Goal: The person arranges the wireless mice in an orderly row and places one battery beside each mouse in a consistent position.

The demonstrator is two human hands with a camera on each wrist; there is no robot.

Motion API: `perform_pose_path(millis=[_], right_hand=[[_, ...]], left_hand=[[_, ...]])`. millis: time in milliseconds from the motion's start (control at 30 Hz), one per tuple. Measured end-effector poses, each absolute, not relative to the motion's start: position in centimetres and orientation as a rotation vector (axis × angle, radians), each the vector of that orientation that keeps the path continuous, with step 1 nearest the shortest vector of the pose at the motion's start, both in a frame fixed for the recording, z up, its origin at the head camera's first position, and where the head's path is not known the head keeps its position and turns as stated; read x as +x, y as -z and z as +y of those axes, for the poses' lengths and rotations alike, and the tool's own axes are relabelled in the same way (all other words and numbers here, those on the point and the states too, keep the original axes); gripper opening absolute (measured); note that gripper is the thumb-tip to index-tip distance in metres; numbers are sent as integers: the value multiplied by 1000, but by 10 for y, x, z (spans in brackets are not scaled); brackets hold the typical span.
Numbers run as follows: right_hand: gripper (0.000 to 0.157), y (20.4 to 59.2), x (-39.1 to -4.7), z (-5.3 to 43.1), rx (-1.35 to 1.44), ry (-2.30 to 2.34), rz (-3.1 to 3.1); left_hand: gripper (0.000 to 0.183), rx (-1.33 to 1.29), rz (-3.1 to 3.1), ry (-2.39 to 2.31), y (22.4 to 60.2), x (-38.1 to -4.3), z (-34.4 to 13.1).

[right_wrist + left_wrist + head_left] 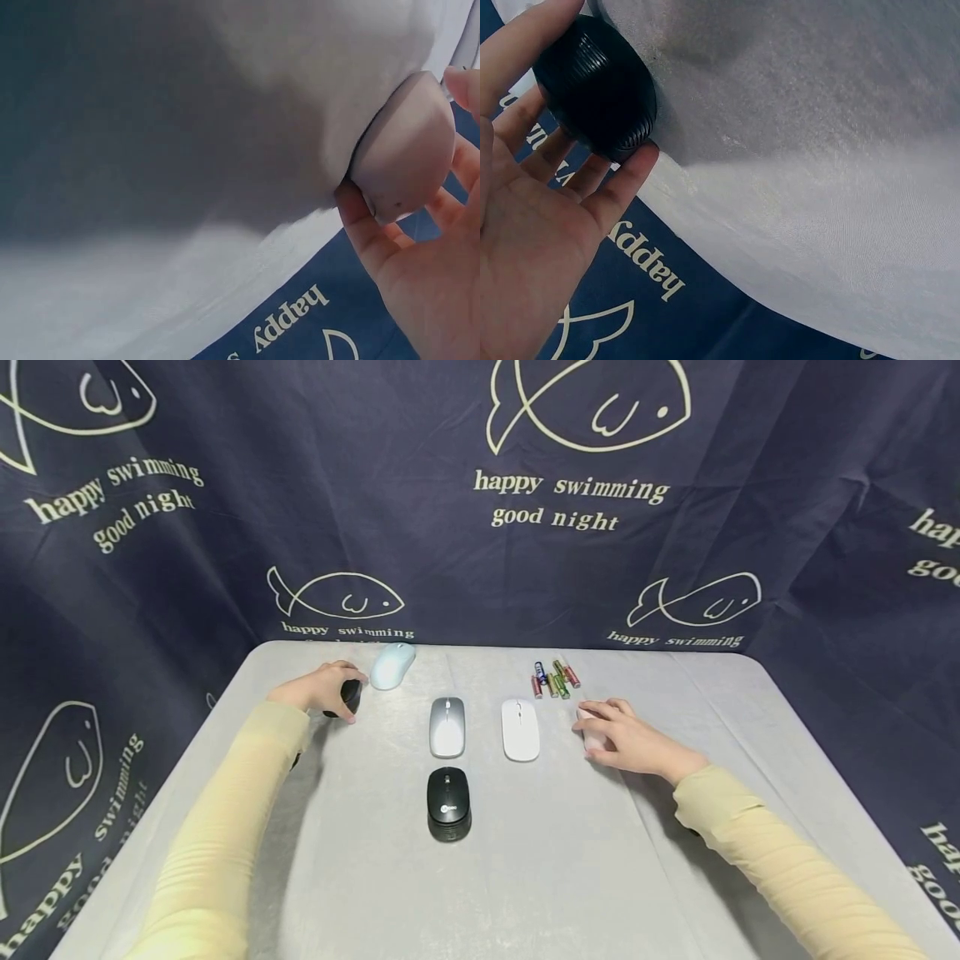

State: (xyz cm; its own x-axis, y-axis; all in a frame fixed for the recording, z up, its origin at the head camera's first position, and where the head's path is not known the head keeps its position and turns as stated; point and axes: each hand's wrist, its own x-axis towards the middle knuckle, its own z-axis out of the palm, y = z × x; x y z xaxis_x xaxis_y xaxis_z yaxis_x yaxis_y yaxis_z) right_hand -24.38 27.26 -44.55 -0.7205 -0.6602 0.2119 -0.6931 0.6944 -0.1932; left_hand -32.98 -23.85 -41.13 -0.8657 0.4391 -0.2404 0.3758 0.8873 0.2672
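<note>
At the table's far left, my left hand (321, 687) grips a dark computer mouse (596, 90) with ribbed sides, thumb on one side and fingers on the other. A light blue mouse (393, 667) lies just to the right of that hand. On the right side, my right hand (633, 739) holds a pale pinkish mouse (409, 150) by its sides, thumb and fingers curled about it. Its edge is right at the tabletop in the right wrist view. Part of each held mouse is hidden by the fingers in the head view.
A grey mouse (447, 728) and a white mouse (521, 730) lie mid-table, with a black mouse (448, 802) nearer the front. Several small batteries (555, 680) are grouped near the back edge. Dark blue printed curtains (450, 568) surround the pale table (517, 893).
</note>
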Motion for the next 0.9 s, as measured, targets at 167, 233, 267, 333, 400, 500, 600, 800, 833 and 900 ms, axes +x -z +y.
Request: perform_pose_path(millis=[167, 233, 267, 333, 400, 500, 600, 800, 833, 900], right_hand=[[39, 447, -245, 274, 1129, -388, -2754], [39, 447, -245, 274, 1123, -389, -2757], [39, 447, -245, 274, 1117, -388, -2761], [39, 447, -245, 273, 1111, -385, -2768], [39, 447, -244, 273, 1103, -381, -2775], [39, 447, -243, 273, 1099, -383, -2779], [39, 447, -242, 273, 1101, -388, -2776], [38, 446, -242, 273, 1107, -389, -2764], [38, 446, -242, 273, 1108, -390, -2765], [38, 446, -242, 273, 1109, -393, -2768]], left_hand=[[75, 611, 2754, -320, 413, -332, -240], [74, 604, 2752, -325, 414, -332, -241], [74, 600, 2751, -327, 414, -333, -241], [73, 594, 2749, -331, 414, -333, -241], [73, 599, 2749, -327, 414, -333, -241], [72, 611, 2752, -321, 415, -333, -241], [71, 623, 2756, -322, 416, -332, -242], [71, 629, 2762, -395, 414, -326, -242], [70, 637, 2771, -395, 413, -325, -242], [71, 632, 2777, -392, 412, -324, -243]])
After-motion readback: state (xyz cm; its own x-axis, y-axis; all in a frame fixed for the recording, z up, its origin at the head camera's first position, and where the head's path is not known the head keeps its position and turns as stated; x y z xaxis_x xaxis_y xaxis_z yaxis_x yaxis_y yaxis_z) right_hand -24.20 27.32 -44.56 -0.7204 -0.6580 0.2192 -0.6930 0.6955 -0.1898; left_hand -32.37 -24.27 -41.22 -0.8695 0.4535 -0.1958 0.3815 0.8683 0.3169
